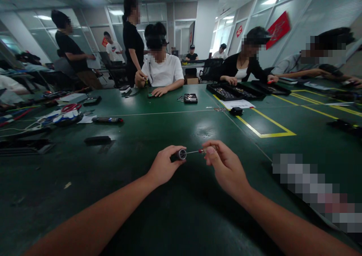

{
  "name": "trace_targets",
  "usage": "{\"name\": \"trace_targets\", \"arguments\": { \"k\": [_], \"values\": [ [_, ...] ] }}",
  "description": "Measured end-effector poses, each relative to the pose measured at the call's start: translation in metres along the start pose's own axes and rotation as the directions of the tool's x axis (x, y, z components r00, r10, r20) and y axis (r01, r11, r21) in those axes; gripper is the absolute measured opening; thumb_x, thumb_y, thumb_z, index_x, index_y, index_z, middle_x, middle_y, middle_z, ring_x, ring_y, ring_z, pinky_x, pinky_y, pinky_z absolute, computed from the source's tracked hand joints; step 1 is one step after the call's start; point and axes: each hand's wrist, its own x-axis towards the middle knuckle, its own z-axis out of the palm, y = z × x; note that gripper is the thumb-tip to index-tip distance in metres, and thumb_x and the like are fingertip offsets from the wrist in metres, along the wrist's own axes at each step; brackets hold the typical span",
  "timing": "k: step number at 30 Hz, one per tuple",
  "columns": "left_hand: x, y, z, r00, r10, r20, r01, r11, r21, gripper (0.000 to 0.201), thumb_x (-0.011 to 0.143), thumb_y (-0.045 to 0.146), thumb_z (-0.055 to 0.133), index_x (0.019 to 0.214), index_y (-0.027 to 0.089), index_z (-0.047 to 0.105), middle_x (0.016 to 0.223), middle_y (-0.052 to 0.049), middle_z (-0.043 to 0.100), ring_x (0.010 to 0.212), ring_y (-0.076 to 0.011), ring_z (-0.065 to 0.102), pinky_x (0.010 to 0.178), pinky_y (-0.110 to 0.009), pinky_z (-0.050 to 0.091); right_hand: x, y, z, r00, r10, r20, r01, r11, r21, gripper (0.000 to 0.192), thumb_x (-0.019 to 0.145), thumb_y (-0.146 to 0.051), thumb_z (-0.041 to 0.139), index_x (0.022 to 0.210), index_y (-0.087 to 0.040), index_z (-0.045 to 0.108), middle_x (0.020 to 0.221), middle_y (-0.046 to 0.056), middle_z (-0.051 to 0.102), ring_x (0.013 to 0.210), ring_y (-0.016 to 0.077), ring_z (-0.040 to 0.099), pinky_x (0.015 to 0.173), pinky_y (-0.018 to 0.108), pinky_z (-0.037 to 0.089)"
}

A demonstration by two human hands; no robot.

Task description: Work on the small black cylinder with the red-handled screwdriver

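My left hand (163,167) grips a short dark cylindrical handle (179,155) with a silver round end facing right. A thin metal bit (193,151) with a red band runs from that end to my right hand (224,168), whose fingertips pinch its far end. Both hands hover just above the green table (158,127), near its front middle. The bit's tip is at the handle's silver end; I cannot tell if it is seated inside.
A pen-like tool (107,119) and a black bar (97,139) lie at the left, beside cables and a red-handled tool (70,107). A small black box (236,111) sits by yellow floor-tape lines (266,134). Black trays (233,92) and several seated people are across the table.
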Motion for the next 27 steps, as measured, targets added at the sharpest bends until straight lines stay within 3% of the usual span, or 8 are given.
{"name": "trace_targets", "arguments": {
  "k": [5, 10, 15, 19, 24, 27],
  "values": [
    [-0.0009, 0.0005, -0.0011, 1.000, -0.004, 0.005, 0.004, 1.000, -0.006, 0.039, 0.083, 0.009, 0.074, 0.119, 0.025, 0.070, 0.114, -0.002, 0.070, 0.107, -0.0193, 0.064, 0.098, -0.036, 0.048, -0.0010, -0.0045, 0.0006, 1.000, -0.016, -0.014, 0.015, 0.998, -0.065, 0.037, 0.101, -0.047, 0.046, 0.089, -0.022, 0.070, 0.064, 0.000, 0.062, 0.057, 0.0156, 0.057, 0.054, 0.029, 0.043],
    [-0.0004, -0.0009, -0.0017, 1.000, -0.019, -0.008, 0.019, 1.000, 0.007, 0.039, 0.083, 0.008, 0.073, 0.118, 0.024, 0.070, 0.115, -0.002, 0.071, 0.109, -0.0195, 0.064, 0.099, -0.037, 0.047, 0.0025, -0.0019, 0.0018, 0.998, -0.008, -0.066, 0.007, 1.000, -0.014, 0.023, 0.097, -0.040, 0.055, 0.106, -0.022, 0.066, 0.089, 0.005, 0.073, 0.079, 0.0199, 0.068, 0.069, 0.031, 0.051],
    [0.0001, -0.0016, -0.0009, 1.000, -0.006, -0.005, 0.006, 1.000, 0.006, 0.040, 0.082, 0.009, 0.075, 0.119, 0.025, 0.070, 0.114, -0.002, 0.071, 0.108, -0.0192, 0.065, 0.099, -0.037, 0.048, 0.0020, 0.0018, 0.0027, 1.000, 0.001, -0.019, 0.000, 1.000, 0.014, 0.031, 0.101, -0.047, 0.049, 0.104, -0.022, 0.066, 0.066, -0.002, 0.061, 0.059, 0.0161, 0.057, 0.056, 0.029, 0.045],
    [0.0003, -0.0013, -0.0010, 1.000, 0.000, 0.004, 0.000, 1.000, -0.001, 0.039, 0.083, 0.010, 0.074, 0.118, 0.026, 0.070, 0.113, -0.002, 0.071, 0.107, -0.0190, 0.065, 0.099, -0.037, 0.048, -0.0017, -0.0023, 0.0025, 0.998, -0.056, -0.005, 0.056, 0.997, -0.052, 0.036, 0.102, -0.047, 0.047, 0.089, -0.022, 0.070, 0.070, 0.000, 0.064, 0.059, 0.0151, 0.057, 0.055, 0.028, 0.043],
    [0.0001, -0.0035, -0.0010, 1.000, -0.008, -0.018, 0.009, 1.000, 0.006, 0.039, 0.083, 0.009, 0.074, 0.118, 0.025, 0.070, 0.113, -0.002, 0.071, 0.108, -0.0195, 0.065, 0.098, -0.037, 0.048, -0.0010, -0.0002, 0.0036, 0.997, -0.047, -0.053, 0.045, 0.998, -0.048, 0.023, 0.098, -0.040, 0.056, 0.109, -0.022, 0.065, 0.085, 0.003, 0.072, 0.073, 0.0184, 0.067, 0.064, 0.030, 0.049],
    [-0.0010, -0.0039, 0.0002, 1.000, 0.003, 0.000, -0.003, 1.000, 0.018, 0.039, 0.083, 0.010, 0.074, 0.119, 0.025, 0.070, 0.113, -0.002, 0.071, 0.107, -0.0195, 0.065, 0.098, -0.037, 0.048, 0.0000, 0.0041, 0.0053, 0.997, -0.060, -0.056, 0.059, 0.998, -0.023, 0.023, 0.099, -0.040, 0.054, 0.111, -0.023, 0.064, 0.092, 0.004, 0.073, 0.084, 0.0202, 0.069, 0.075, 0.034, 0.050]
  ]
}}
